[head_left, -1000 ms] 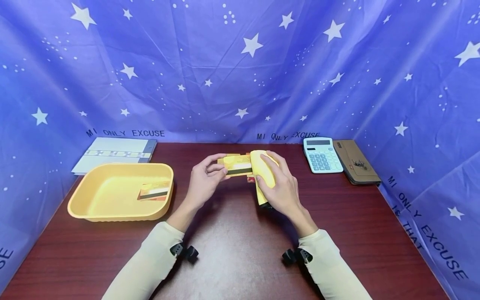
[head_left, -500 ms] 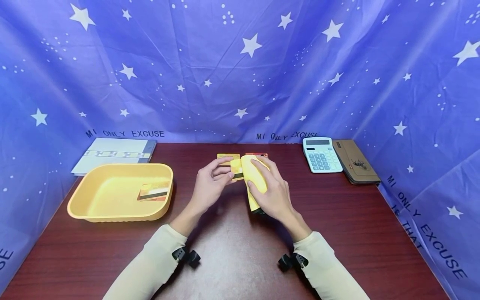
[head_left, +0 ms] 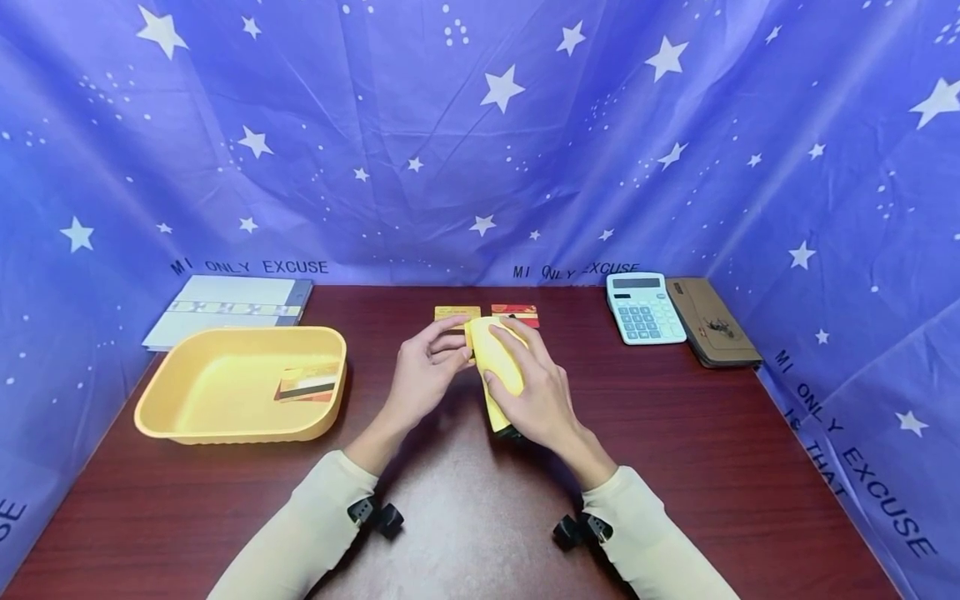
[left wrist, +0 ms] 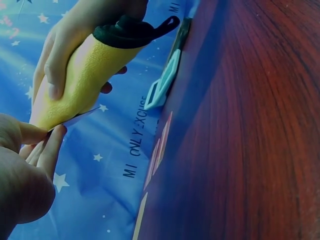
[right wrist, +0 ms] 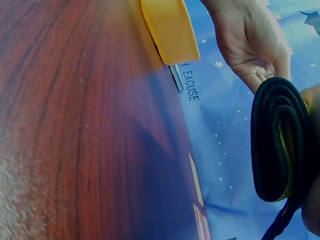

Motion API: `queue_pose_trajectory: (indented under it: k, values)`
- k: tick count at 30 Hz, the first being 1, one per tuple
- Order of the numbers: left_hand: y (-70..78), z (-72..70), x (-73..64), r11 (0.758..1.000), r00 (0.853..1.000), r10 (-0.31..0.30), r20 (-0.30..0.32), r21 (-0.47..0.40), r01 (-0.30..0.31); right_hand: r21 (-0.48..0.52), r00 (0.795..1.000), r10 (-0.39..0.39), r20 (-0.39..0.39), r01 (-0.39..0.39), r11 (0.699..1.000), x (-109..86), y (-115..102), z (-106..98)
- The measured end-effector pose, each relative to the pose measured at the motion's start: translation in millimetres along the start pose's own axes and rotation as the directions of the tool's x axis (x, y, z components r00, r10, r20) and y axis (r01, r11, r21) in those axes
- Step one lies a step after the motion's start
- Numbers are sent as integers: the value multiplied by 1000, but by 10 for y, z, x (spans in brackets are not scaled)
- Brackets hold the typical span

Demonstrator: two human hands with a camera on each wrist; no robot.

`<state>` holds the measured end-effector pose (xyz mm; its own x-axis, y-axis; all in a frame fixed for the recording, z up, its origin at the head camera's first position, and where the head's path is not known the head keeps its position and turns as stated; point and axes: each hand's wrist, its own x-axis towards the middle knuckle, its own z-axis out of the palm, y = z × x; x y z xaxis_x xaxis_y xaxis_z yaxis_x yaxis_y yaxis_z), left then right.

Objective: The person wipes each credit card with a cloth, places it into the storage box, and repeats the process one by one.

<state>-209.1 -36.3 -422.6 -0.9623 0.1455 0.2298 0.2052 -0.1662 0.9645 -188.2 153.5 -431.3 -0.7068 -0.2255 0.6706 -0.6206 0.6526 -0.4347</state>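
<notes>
My left hand (head_left: 418,371) pinches the edge of a bank card (left wrist: 80,117) between thumb and fingers, above the table. Most of that card is covered by a folded yellow cloth (head_left: 498,362) with black trim and a small hanging loop. Gripping the cloth from above, my right hand (head_left: 542,390) presses it around the card, close to the left fingertips. In the right wrist view the black folded end of the cloth (right wrist: 272,145) faces the camera. Beyond the hands, a gold card (head_left: 457,312) and a red card (head_left: 527,315) lie flat on the table.
A yellow plastic basin (head_left: 240,432) stands at the left, with stacked cards (head_left: 307,383) inside. Behind it lies a white and grey box-like item (head_left: 232,293). At the right back are a pale calculator (head_left: 645,310) and a brown wallet (head_left: 715,325). A starry blue curtain (head_left: 480,167) encloses the table.
The cloth has slid left along the card in my right hand, from the card's right end to the left fingers, covering its striped face. The red card behind has come into view.
</notes>
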Motion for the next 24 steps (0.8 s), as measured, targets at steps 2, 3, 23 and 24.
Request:
queue_pose_trajectory:
  k: [2, 3, 23, 24]
  values:
    - [0, 2, 5, 1000, 1000, 4, -3, 12, -4, -2, 1000, -13, -2, 13, 1000, 3, -2, 2]
    - [-1, 2, 9, 1000, 1000, 6, -3, 21, -6, -3, 1000, -16, -1, 16, 1000, 4, -4, 1]
    - [93, -81, 26, 999, 1000, -11, -14, 46, 12, -75, 993, 104, -52, -108, 991, 32, 165, -44]
    - [101, -85, 28, 999, 1000, -18, -15, 44, 18, -74, 992, 111, -54, -115, 991, 37, 178, -54]
